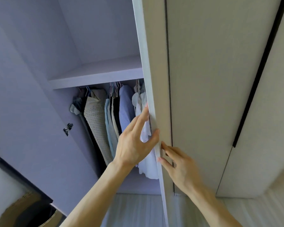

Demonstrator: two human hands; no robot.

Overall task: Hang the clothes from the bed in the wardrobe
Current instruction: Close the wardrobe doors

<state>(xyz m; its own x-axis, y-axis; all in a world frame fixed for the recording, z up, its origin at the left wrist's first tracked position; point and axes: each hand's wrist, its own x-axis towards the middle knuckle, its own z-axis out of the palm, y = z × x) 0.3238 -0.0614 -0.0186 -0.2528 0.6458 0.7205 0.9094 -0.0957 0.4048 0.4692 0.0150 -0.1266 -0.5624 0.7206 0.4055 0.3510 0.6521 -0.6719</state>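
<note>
Head view looks up into a big pale purple wardrobe [39, 79] with one flat shelf [95, 76] across it. Its tall cream door [156, 63] stands part open, and the door's thin edge runs up and down, right between the two hands.

Under the shelf hangs a row of shirts on hangers [115, 110]: a spotted tan one, blue ones and pale ones. A soft white shirt [146, 167] hangs last in the row, just behind the door edge. So the clothes are inside the wardrobe, and neither hand carries any.

The left hand [134, 145] is on the inner side of the edge. Its fingers [142, 117] are straight and spread wide, tips and thumb touching the edge, with the white shirt just behind them. The right hand [182, 169] is on the outer side, a bit lower. Its fingers [167, 149] are straight too, tips touching the door.

I think the door swings next. The left hand is nearer the white shirt, which could get pinched.
</note>
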